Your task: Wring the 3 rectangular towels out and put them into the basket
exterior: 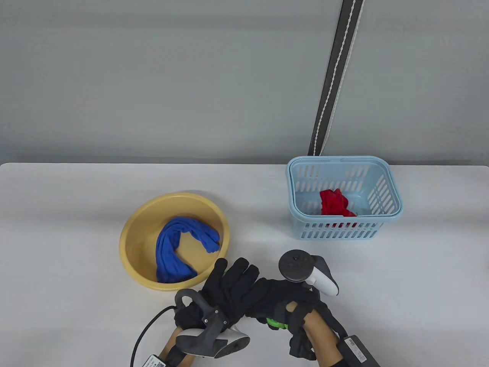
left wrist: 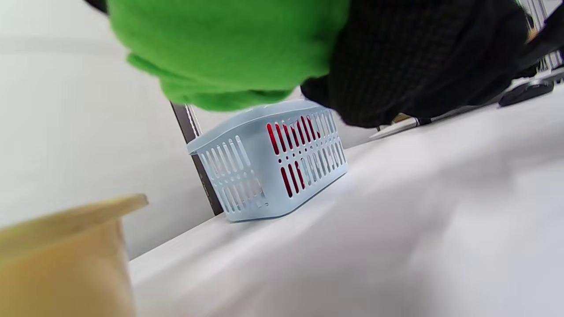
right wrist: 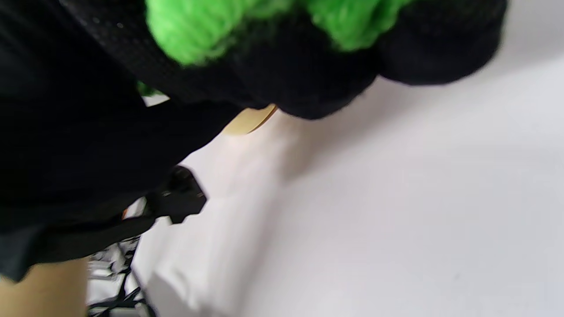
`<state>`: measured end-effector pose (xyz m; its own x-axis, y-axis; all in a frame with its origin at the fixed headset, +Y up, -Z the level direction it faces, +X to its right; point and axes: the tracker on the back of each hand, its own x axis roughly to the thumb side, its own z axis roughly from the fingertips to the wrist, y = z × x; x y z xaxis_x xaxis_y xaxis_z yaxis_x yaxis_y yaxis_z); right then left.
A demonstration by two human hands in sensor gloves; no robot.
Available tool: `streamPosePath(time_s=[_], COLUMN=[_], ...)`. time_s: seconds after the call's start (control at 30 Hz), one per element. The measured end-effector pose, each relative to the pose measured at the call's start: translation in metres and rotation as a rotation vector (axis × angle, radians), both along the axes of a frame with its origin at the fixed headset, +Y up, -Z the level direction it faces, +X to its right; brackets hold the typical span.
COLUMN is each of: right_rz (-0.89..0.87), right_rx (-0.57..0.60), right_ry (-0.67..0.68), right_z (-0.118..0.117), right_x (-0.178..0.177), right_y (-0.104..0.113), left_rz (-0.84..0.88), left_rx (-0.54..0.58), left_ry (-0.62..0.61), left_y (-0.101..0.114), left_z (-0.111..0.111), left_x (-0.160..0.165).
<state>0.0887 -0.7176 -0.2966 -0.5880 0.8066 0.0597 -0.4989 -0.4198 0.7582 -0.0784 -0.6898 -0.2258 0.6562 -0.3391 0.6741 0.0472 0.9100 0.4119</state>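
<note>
While both hands, left (exterior: pixel 225 290) and right (exterior: pixel 301 306), grip the green towel (exterior: pixel 276 324) bunched between them above the bench's (exterior: pixel 401 290) near edge, the basket (exterior: pixel 382 225) lies ahead and rightward, nearer the right hand, its long axis left-right.

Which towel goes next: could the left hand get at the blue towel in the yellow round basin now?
Probably not yet: the left hand and right hand both grip the green towel. The blue towel lies uncovered in the basin.

green towel (exterior: pixel 276 324) mostly hidden btwn gloved fingers (exterior: pixel 233 279).
</note>
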Motion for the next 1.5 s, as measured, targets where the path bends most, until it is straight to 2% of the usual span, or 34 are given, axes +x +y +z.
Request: streamPosePath(time_s=[0.2, 0.43, 0.5, 0.73, 0.83, 0.97, 1.1, 1.33, 1.5], right_rz=[-0.124, -0.072, 0.024, 0.187, 0.243, 0.309, 0.437, 0.527, 0.508], right_rx=[-0.115, -0.046, 0.028, 0.267, 0.369, 0.464, 0.678, 1.072, 1.233], right_ry=[0.033, 0.028, 0.028, 0.026, -0.003, -0.022, -0.076, -0.167, -0.195], right_z=[0.004, 0.013, 0.018, 0.032, 0.036, 0.037, 0.037, 0.040, 0.043], right_x=[-0.007, -0.016, -0.020, -0.025, -0.026, -0.031, -0.035, -0.035, -0.033], right_y=[-0.003, 0.006, 0.011, 0.027, 0.032, 0.032, 0.029, 0.027, 0.028], left_rz=[0.100, 0.204, 0.187, 0.192, 0.224, 0.184, 0.183, 0.363, 0.519], left_rx=[0.002, -0.044, -0.054, -0.083, -0.140, -0.103, -0.145, -0.437, -0.653], left_ry=[0.044, 0.081, 0.084, 0.094, 0.120, 0.167, 0.247, 0.330, 0.344], left_y=[0.000, 0.000, -0.002, 0.004, 0.005, 0.007, 0.007, 0.011, 0.012], left_z=[-0.007, -0.018, -0.019, -0.018, -0.018, -0.016, -0.016, -0.024, -0.030], left_x=[-0.009, -0.023, -0.025, -0.028, -0.029, -0.029, -0.026, -0.027, -0.030])
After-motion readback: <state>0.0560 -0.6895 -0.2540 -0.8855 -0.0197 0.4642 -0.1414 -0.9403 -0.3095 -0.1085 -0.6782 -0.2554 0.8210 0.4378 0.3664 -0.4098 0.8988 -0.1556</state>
